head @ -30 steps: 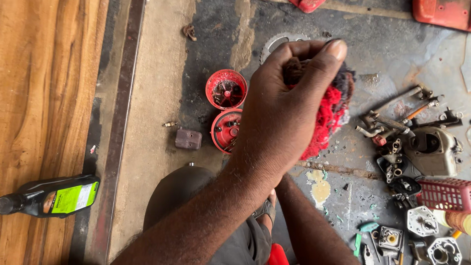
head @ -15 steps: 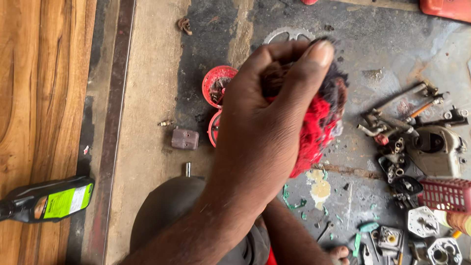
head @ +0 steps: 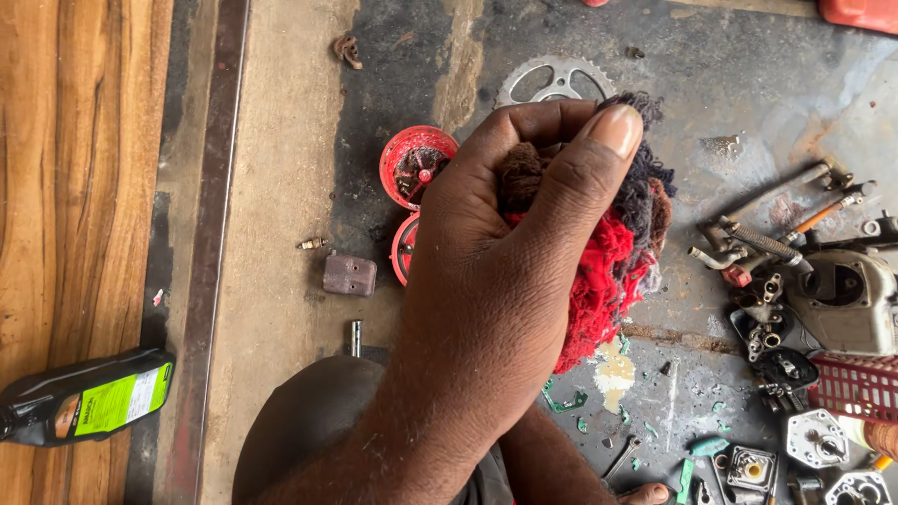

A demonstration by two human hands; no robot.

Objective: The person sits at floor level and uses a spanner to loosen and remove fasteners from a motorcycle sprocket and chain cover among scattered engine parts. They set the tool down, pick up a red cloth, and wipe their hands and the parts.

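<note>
Grimy floor; left hand (head: 505,281) clenched around red-and-dark yarn wad (head: 613,271), wad bulging out right.

I have one view only, from the head camera: it looks almost straight down at the floor (head: 281,187), very near my raised hand (head: 505,281), the wooden strip (head: 65,187) along the left edge.

Two red round housings (head: 418,165), one sprocket (head: 556,79), one oil pouch (head: 89,408), one rag wad (head: 613,257)
</note>
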